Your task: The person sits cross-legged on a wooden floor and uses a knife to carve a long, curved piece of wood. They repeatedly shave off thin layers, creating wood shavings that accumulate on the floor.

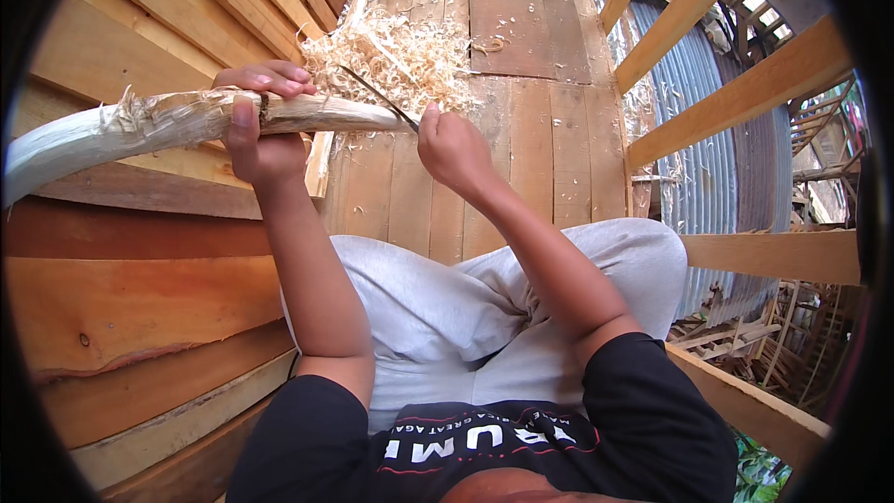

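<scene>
A long, curved, pale wooden branch [177,123] runs in from the left edge, with a rough, frayed middle and a whittled, tapering end. My left hand [264,126] wraps round it, thumb on the near side and fingers over the far side. My right hand [453,147] is closed on a knife [376,93], whose handle is hidden in the fist. The thin dark blade slants up and left from that hand and crosses at the branch's tapered tip. Whether the edge touches the wood, I cannot tell.
Curly wood shavings [396,54] lie heaped on the plank floor [545,154] beyond the branch. Stacked boards [140,303] line the left side. A slatted wooden railing [736,102] stands at right, with corrugated metal sheeting [708,186] beyond it. My crossed legs [410,298] are close below.
</scene>
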### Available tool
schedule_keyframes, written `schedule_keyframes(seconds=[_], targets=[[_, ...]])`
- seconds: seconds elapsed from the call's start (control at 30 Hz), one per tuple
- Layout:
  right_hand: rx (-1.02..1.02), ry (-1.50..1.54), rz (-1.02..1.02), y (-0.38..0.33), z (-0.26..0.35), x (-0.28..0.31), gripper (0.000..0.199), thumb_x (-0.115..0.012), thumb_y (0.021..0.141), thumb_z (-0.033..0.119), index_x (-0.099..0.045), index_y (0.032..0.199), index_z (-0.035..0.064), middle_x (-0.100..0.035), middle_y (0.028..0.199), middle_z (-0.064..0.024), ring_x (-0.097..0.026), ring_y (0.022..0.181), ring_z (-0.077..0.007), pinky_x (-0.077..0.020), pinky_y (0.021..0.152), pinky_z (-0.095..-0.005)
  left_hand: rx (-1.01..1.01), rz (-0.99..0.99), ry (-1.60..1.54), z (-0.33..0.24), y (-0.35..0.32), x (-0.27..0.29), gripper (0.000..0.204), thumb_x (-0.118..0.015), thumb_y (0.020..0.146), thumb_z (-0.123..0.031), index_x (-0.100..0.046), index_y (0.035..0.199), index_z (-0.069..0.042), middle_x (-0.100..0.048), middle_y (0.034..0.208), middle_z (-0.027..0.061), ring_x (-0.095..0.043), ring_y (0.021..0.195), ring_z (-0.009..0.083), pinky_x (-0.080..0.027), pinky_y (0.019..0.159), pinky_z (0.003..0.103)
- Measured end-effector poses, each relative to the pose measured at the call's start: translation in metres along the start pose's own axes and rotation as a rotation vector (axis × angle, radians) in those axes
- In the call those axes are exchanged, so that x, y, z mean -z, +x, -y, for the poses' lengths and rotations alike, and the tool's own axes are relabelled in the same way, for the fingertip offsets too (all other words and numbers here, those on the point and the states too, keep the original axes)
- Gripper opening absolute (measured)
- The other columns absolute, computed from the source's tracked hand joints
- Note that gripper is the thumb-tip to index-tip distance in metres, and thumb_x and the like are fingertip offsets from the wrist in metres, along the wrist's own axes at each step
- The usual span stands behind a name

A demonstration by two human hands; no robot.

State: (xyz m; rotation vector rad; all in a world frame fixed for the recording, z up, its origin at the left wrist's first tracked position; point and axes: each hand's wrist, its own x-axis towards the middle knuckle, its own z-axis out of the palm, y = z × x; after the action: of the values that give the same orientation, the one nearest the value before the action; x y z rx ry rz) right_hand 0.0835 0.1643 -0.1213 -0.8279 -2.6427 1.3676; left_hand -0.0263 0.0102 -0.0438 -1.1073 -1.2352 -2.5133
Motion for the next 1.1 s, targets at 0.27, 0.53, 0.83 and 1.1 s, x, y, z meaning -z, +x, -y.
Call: schedule_keyframes(seconds=[0.27, 0.53, 0.83, 1.1], targets=[[-0.13, 0.06, -0.069, 0.017, -0.068, -0.028, 0.057, -0.028, 0.097, 0.032, -0.067, 0.08, -0.007, -0.064, 0.086, -0.0317, -0.062, 0.087, -0.0485, -0.0464, 0.084, -0.0537, -0.112, -0.195, 0.162, 0.01, 0.0, -0.023, 0.039, -0.065, 0.084, -0.041, -0.049, 0.089, -0.006, -0.053, 0.066, 0.0104, -0.056, 0.055, 0.0204, -0.055, 0.053, 0.036], [-0.121, 0.051, -0.061, 0.02, -0.057, -0.021, 0.055, -0.03, 0.096, 0.031, -0.067, 0.082, -0.0067, -0.065, 0.09, -0.0316, -0.062, 0.089, -0.0481, -0.0473, 0.086, -0.052, -0.078, -0.243, 0.23, 0.007, -0.005, -0.038, 0.043, -0.064, 0.084, -0.047, -0.046, 0.085, -0.008, -0.049, 0.062, 0.0082, -0.056, 0.054, 0.0213, -0.055, 0.051, 0.037], [0.015, 0.003, 0.054, -0.012, 0.014, 0.02, 0.056, -0.03, 0.096, 0.033, -0.066, 0.083, -0.0075, -0.065, 0.091, -0.0319, -0.063, 0.091, -0.0472, -0.0475, 0.084, -0.0519, -0.086, -0.289, 0.266, 0.006, -0.002, -0.039, 0.042, -0.064, 0.083, -0.043, -0.044, 0.082, -0.006, -0.05, 0.06, 0.0089, -0.055, 0.05, 0.0212, -0.055, 0.05, 0.036], [-0.144, 0.01, -0.035, 0.03, -0.069, -0.028, 0.054, -0.031, 0.095, 0.031, -0.068, 0.086, -0.0071, -0.064, 0.091, -0.0331, -0.062, 0.093, -0.0478, -0.0462, 0.087, -0.0538, 0.011, -0.346, 0.247, 0.003, 0.001, -0.031, 0.038, -0.063, 0.082, -0.046, -0.044, 0.08, -0.013, -0.046, 0.065, 0.0048, -0.051, 0.06, 0.018, -0.05, 0.054, 0.035]])
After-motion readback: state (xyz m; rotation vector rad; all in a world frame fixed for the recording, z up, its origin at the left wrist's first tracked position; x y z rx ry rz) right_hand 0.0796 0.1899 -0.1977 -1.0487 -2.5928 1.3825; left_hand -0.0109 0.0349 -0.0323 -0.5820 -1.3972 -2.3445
